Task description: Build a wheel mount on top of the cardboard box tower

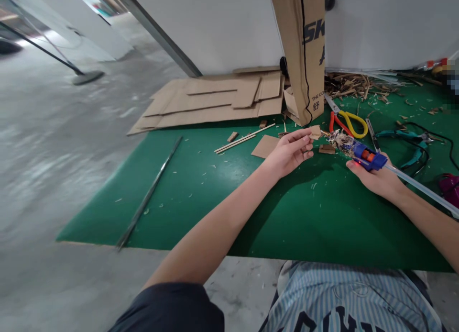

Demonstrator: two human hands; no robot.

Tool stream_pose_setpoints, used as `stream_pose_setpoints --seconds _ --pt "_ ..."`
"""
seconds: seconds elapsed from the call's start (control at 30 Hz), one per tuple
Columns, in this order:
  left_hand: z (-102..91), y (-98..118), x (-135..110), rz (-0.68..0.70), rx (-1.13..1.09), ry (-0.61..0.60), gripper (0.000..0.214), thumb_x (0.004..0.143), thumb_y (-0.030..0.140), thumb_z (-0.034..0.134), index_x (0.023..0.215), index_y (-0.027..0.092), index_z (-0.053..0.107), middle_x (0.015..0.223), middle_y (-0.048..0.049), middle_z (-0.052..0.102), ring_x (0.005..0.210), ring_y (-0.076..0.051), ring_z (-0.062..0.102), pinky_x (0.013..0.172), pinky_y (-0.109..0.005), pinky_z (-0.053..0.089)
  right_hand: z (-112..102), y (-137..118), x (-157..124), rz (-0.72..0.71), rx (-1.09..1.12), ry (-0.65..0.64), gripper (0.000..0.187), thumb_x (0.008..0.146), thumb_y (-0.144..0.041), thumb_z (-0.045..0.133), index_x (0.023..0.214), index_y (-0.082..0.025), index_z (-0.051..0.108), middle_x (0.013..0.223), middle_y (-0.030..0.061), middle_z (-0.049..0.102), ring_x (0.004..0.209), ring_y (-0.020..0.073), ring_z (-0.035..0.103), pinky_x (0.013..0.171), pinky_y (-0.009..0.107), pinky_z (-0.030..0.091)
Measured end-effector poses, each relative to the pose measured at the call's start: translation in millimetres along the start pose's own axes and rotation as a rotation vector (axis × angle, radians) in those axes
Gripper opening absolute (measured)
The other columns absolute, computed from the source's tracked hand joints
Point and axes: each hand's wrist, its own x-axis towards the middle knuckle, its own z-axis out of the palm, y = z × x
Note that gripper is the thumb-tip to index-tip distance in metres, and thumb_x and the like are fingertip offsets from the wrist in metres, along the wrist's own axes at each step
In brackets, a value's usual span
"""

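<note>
Between the thumb and fingers of my left hand (289, 151) is a small piece of cardboard (315, 132). My right hand (376, 176) grips a blue hot glue gun (369, 155), with a long clear glue stick (423, 183) running out of its back. The gun's nozzle end, covered in stringy brown and silvery residue, points left and is at or very near the cardboard piece; I cannot tell whether they touch. A red light glows on the gun. Just below the nozzle lies a small brown block (326, 149). A square of cardboard (265, 146) rests left of my left hand.
Scissors (346, 121) with red and yellow handles and teal pliers (405, 140) lie behind the glue gun. Cardboard sheets (215, 100) and a tall cardboard box (304, 59) stand at the back. Thin sticks (244, 138) and dark rods (150, 193) lie on the green table (201, 212).
</note>
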Motion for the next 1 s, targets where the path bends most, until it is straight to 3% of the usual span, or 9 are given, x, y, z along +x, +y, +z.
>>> stream_pose_setpoints --seconds 1.0 --pt "-4.8 -3 1 0.005 0.034 -0.075 0.026 0.076 0.014 0.083 0.100 0.014 0.074 0.075 0.0000 0.063 0.066 -0.008 0.060 0.064 -0.023 0.054 1 5 -1 0.005 0.001 -0.010 0.043 0.081 -0.066 0.062 0.069 -0.026 0.053 0.060 -0.0011 0.058 0.058 0.0185 0.055 0.057 0.031 0.042"
